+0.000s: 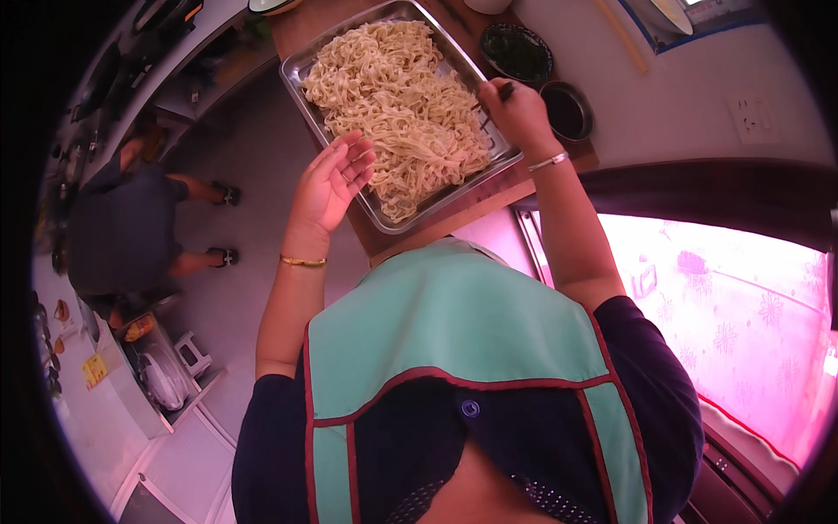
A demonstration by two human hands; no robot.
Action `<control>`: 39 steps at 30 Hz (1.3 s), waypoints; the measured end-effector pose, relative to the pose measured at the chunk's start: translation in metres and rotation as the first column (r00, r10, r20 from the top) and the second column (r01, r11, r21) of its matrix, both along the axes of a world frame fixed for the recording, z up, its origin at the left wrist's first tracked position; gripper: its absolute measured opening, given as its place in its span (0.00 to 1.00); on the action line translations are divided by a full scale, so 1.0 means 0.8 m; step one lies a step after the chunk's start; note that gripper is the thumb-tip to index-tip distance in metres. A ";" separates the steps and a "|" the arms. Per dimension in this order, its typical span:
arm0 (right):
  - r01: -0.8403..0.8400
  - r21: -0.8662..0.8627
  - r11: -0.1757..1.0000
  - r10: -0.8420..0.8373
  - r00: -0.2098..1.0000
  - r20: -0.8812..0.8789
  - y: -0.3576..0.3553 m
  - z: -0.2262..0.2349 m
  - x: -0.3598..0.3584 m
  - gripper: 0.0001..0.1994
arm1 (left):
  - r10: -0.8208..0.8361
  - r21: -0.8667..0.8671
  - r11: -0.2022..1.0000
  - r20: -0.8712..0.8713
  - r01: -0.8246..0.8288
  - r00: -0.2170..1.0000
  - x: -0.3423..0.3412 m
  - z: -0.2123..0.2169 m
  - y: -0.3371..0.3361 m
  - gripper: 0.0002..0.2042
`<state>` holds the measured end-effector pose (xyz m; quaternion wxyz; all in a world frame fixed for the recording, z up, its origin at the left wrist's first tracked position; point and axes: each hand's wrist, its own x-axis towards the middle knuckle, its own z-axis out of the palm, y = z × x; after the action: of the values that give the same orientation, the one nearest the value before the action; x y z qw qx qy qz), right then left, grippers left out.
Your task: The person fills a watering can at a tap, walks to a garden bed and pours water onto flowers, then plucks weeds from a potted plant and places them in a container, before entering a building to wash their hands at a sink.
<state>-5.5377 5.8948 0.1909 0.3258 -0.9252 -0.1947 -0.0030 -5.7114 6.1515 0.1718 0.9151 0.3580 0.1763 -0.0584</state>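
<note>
A heap of flat, pale noodles (397, 105) fills most of a rectangular metal tray (397, 229) on a wooden surface. My right hand (517, 113), closed, grips a dark-handled utensil (506, 91) over the tray's right edge. Thin dark parts of it show beside the noodles, but its exact kind is hard to make out. Over the tray's left edge hovers my left hand (334, 182), palm turned toward the noodles, fingers slightly bent and holding nothing. Whether its fingertips touch the noodles cannot be told.
Right of the tray stand a bowl of dark greens (517, 52) and a dark round container (566, 112). The wooden table (410, 240) ends close to my apron. On the left, another person (127, 227) bends near shelves and a counter.
</note>
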 end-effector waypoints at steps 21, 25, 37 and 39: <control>0.788 0.548 0.279 0.099 0.544 -0.833 0.023 -0.136 -0.071 0.19 | 0.091 -0.012 0.994 -0.436 -0.107 0.896 -0.005 -0.133 0.051 0.11; 0.747 0.652 0.128 0.294 0.599 -0.745 -0.013 -0.098 -0.069 0.17 | 0.100 -0.035 0.991 -0.424 -0.127 0.900 -0.011 -0.128 0.049 0.11; 0.720 0.693 -0.042 0.236 0.681 -0.693 -0.025 -0.063 -0.057 0.13 | 0.087 -0.061 0.991 -0.364 -0.117 0.927 -0.009 -0.133 0.049 0.06; 0.623 0.782 -0.017 0.208 0.767 -0.607 -0.011 -0.036 -0.062 0.13 | 0.091 -0.053 0.991 -0.379 -0.120 0.921 -0.007 -0.134 0.052 0.06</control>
<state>-5.5875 5.8862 0.1624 0.9065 -0.3931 0.1274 0.0867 -5.7171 6.1933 0.0646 0.8789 0.2957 0.3651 -0.0832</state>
